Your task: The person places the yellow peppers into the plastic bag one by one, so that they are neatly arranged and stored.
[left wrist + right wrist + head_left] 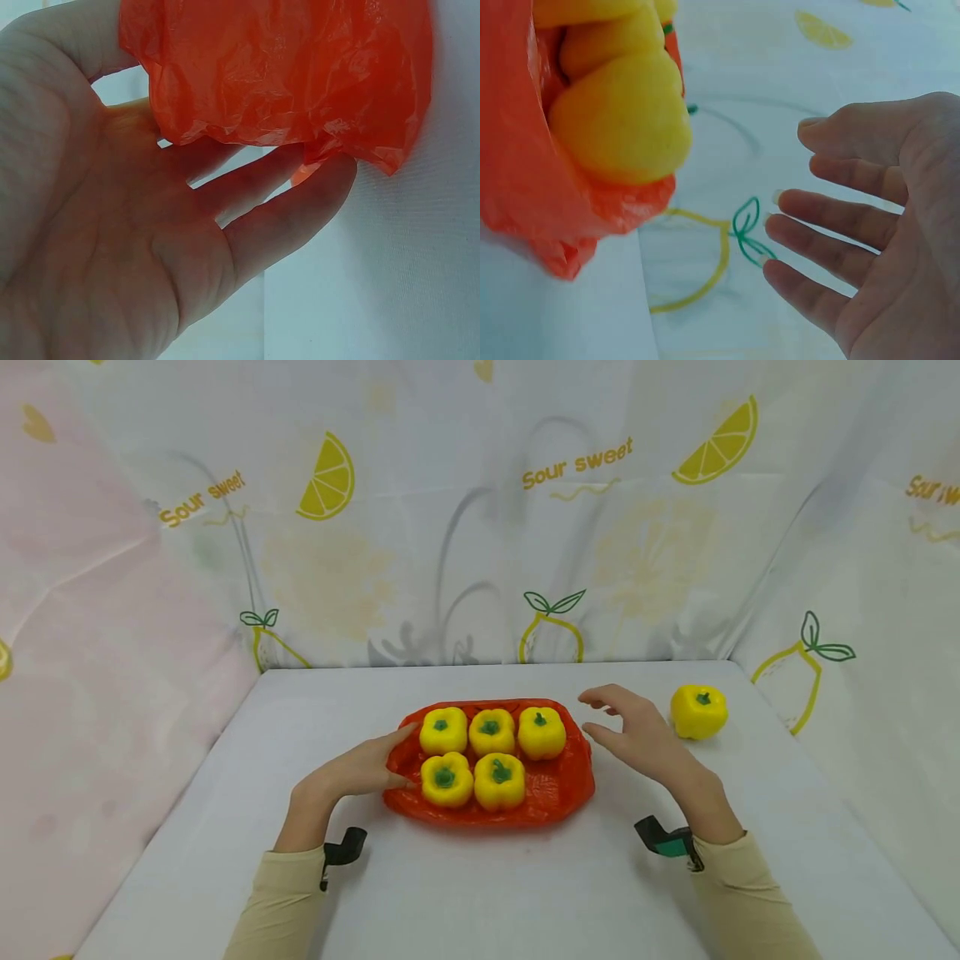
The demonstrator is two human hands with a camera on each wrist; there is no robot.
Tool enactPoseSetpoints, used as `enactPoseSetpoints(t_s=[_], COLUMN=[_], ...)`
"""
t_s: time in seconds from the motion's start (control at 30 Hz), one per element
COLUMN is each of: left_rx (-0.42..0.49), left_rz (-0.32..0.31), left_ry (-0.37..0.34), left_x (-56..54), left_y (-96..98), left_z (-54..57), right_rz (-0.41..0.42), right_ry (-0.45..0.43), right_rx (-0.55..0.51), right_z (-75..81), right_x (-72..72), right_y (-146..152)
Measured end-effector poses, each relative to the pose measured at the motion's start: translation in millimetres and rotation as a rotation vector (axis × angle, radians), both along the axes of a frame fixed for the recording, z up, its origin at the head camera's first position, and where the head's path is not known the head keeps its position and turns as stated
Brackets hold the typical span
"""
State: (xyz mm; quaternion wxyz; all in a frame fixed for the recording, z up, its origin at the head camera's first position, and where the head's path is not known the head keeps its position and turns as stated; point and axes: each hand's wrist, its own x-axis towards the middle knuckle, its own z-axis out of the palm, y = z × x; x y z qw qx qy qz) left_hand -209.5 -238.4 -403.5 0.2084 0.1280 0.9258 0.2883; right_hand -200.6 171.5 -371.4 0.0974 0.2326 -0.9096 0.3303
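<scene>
A red plastic bag (547, 797) lies spread on the table, its opening facing up. Inside it sit several yellow bell peppers (500, 782) with green stems, in two rows; the front row's right end shows bare red plastic. My left hand (363, 766) holds the bag's left end, thumb on the near side and fingers on the far side. In the left wrist view the red plastic hides some fingertips. My right hand (637, 735) is just right of the bag, holding nothing, its fingers (832, 217) loosely bent and apart from the peppers.
One more yellow bell pepper (698, 712) stands on the white table (480, 893) at the far right, beyond the right hand. A lemon-printed white cloth (450, 527) hangs behind the table and along both sides. Each wrist wears a small black camera mount (345, 846).
</scene>
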Motion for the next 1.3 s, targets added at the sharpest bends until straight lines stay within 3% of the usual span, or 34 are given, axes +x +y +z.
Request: enactPoseSetpoints(t_s=[0.2,0.67,0.9,1.07,1.17,1.3], left_rx=[0.005,0.004,0.003,0.002,-0.003,-0.005], left_rz=[-0.008,0.007,0.012,0.009,0.003,0.008], left_ry=[0.003,-0.011,-0.016,-0.01,-0.005,-0.007], left_x=[-0.6,-0.3,-0.4,-0.7,-0.5,0.3], left_y=[0.0,1.0,2.7,3.3,2.9,2.8], left_z=[0.7,-0.8,-0.2,0.2,0.8,1.1], right_rz=[-0.082,-0.302,-0.401,-0.458,-0.469,-0.465], right_ry=[0.033,0.094,0.007,-0.122,-0.21,-0.261], right_rx=[-0.045,-0.1,-0.079,-0.063,-0.082,-0.124], right_z=[0.0,-2.5,-10.6,-19.5,-25.8,-32.3], right_x=[-8.8,-13.6,-17.1,-20.0,-22.0,-23.1], right_y=[24.0,74.4,100.7,112.1,115.6,117.9])
